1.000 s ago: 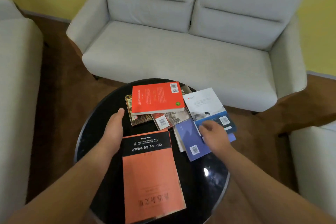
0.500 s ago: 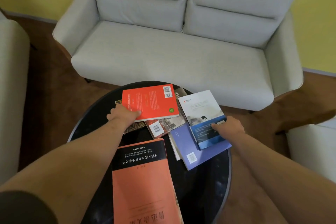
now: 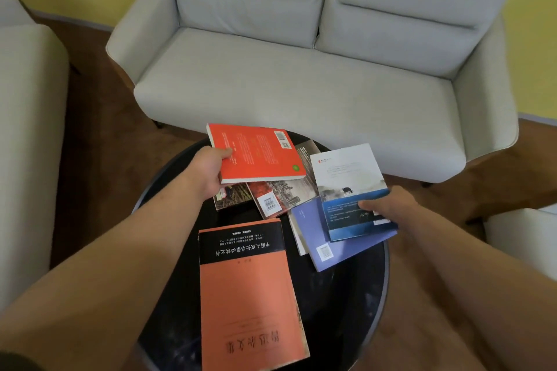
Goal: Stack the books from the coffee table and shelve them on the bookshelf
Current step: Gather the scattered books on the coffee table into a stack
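Note:
Several books lie on a round black coffee table (image 3: 373,295). My left hand (image 3: 208,172) grips the left edge of a red book (image 3: 259,153) and holds it tilted above the other books. My right hand (image 3: 388,205) holds the right edge of a white-and-blue book (image 3: 346,187), thumb on its cover. Under that lies a purple book (image 3: 313,235). A large orange-and-black book (image 3: 247,295) lies at the near side. A picture-cover book with a barcode (image 3: 280,196) and a brownish book (image 3: 232,196) lie beneath the red one.
A light grey two-seat sofa (image 3: 301,84) stands just beyond the table. Armchairs flank it: one at the left (image 3: 27,129), one at the right edge (image 3: 524,235). Brown wooden floor (image 3: 99,129) surrounds the table. No bookshelf is in view.
My left hand moved from the table beside the orange book to the red book, gripped it and lifted its left side. My right hand shifted onto the white-and-blue book's right edge.

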### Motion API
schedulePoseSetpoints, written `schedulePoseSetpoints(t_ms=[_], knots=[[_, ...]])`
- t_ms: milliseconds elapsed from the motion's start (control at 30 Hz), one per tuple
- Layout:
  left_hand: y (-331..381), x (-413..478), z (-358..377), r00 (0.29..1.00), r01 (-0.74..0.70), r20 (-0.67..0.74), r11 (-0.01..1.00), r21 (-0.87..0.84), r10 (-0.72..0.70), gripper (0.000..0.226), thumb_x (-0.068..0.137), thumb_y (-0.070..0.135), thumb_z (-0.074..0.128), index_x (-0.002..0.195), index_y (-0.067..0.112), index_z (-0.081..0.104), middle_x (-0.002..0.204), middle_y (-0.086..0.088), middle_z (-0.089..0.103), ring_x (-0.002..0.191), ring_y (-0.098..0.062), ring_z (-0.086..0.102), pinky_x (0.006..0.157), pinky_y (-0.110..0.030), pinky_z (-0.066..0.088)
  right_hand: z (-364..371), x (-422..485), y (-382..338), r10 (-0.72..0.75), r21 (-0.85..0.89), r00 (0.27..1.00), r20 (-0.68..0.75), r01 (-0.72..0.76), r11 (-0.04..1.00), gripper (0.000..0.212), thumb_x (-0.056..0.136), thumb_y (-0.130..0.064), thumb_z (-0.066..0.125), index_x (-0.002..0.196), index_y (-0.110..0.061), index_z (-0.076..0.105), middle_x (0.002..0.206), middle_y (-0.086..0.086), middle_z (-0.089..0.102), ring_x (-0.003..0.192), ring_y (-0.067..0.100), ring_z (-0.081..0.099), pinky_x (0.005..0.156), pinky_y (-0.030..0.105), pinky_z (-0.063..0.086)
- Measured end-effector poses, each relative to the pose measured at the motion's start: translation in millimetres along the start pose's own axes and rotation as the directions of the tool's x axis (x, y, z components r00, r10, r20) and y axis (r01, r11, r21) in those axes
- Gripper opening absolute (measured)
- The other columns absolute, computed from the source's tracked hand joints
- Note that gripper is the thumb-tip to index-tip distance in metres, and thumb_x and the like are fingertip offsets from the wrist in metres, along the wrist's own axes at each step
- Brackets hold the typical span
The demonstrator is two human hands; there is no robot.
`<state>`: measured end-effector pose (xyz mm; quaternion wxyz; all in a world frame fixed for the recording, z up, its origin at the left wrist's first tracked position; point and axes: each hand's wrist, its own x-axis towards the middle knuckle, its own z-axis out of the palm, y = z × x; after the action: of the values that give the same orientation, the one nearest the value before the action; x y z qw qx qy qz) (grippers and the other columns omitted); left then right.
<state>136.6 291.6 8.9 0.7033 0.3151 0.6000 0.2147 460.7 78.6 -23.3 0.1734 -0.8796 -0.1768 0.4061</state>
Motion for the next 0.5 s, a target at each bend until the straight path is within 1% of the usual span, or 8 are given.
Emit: schedulePoseSetpoints(t_ms=[100,133,167,233,300,367,433,500], knots=[[11.3,-24.1,-1.4,0.993,-0.112,0.043,0.994,-0.003,0.112,0.029,0.099,0.012,0.055,0.128,0.012,0.053,0.119,-0.011,0.069,0.100,-0.028,0.071,0.067,-0.041,0.060,-3.7,-13.8,-7.2,-0.057,0.094,0.998,0.021,0.055,0.994,0.041,0.074,-0.027,0.090,0.105,-0.011,0.068,0.101,0.006,0.073,0.090,0.025,0.072,0.081,0.038,0.059],[13.4,-35.7,-4.3,0.989,-0.140,0.041,0.990,0.003,0.140,0.032,0.098,0.012,0.056,0.130,0.012,0.051,0.119,-0.010,0.068,0.101,-0.028,0.071,0.066,-0.040,0.061,-4.5,-21.5,-8.3,-0.073,0.148,0.996,0.050,0.065,0.987,0.039,0.078,-0.026,0.087,0.108,-0.010,0.069,0.101,0.007,0.075,0.090,0.026,0.073,0.080,0.037,0.058],[13.7,-48.1,-7.7,0.986,-0.161,0.033,0.987,0.008,0.161,0.032,0.098,0.013,0.057,0.129,0.013,0.051,0.118,-0.009,0.068,0.100,-0.027,0.071,0.066,-0.039,0.061,-5.0,-30.5,-8.3,-0.092,0.217,0.992,0.084,0.072,0.974,0.035,0.082,-0.024,0.084,0.110,-0.010,0.070,0.099,0.006,0.078,0.088,0.026,0.075,0.076,0.035,0.059],[8.5,-73.5,-17.7,0.983,-0.186,0.006,0.983,0.007,0.186,0.032,0.097,0.014,0.059,0.128,0.015,0.052,0.117,-0.007,0.069,0.101,-0.026,0.072,0.073,-0.041,0.062,-4.9,-50.2,-8.3,-0.140,0.302,0.985,0.103,0.103,0.948,0.027,0.089,-0.023,0.077,0.113,-0.012,0.069,0.093,0.004,0.080,0.080,0.022,0.078,0.064,0.030,0.060],[-0.8,-97.4,-31.1,0.979,-0.202,-0.014,0.979,-0.017,0.202,0.032,0.098,0.015,0.059,0.129,0.015,0.053,0.118,-0.007,0.071,0.102,-0.026,0.072,0.079,-0.044,0.061,-5.0,-71.8,-5.4,-0.178,0.309,0.982,0.061,0.151,0.939,0.022,0.092,-0.027,0.074,0.110,-0.016,0.066,0.093,0.001,0.077,0.075,0.016,0.076,0.055,0.023,0.056],[-10.8,-120.8,-47.6,0.976,-0.217,-0.038,0.976,-0.034,0.215,0.031,0.098,0.020,0.059,0.129,0.017,0.055,0.116,-0.006,0.073,0.101,-0.025,0.073,0.081,-0.045,0.061,-5.2,-92.5,1.5,-0.201,0.278,0.980,0.005,0.191,0.941,0.020,0.092,-0.031,0.071,0.105,-0.022,0.060,0.091,-0.004,0.072,0.073,0.010,0.071,0.049,0.019,0.050],[-20.5,-143.3,-64.8,0.972,-0.225,-0.063,0.974,-0.002,0.225,0.027,0.098,0.027,0.058,0.124,0.021,0.060,0.110,-0.004,0.076,0.097,-0.023,0.075,0.081,-0.045,0.061,-6.8,-112.6,12.3,-0.227,0.239,0.974,-0.015,0.224,0.945,0.020,0.093,-0.035,0.070,0.104,-0.026,0.055,0.094,-0.007,0.068,0.080,0.010,0.067,0.054,0.021,0.047],[-34.8,-163.1,-78.3,0.971,-0.229,-0.055,0.970,0.076,0.233,0.024,0.098,0.032,0.056,0.119,0.024,0.063,0.103,-0.002,0.078,0.092,-0.021,0.076,0.080,-0.044,0.059,-10.0,-129.9,28.1,-0.247,0.227,0.969,-0.005,0.241,0.943,0.019,0.093,-0.036,0.069,0.102,-0.027,0.055,0.096,-0.008,0.067,0.084,0.011,0.066,0.058,0.024,0.047]])
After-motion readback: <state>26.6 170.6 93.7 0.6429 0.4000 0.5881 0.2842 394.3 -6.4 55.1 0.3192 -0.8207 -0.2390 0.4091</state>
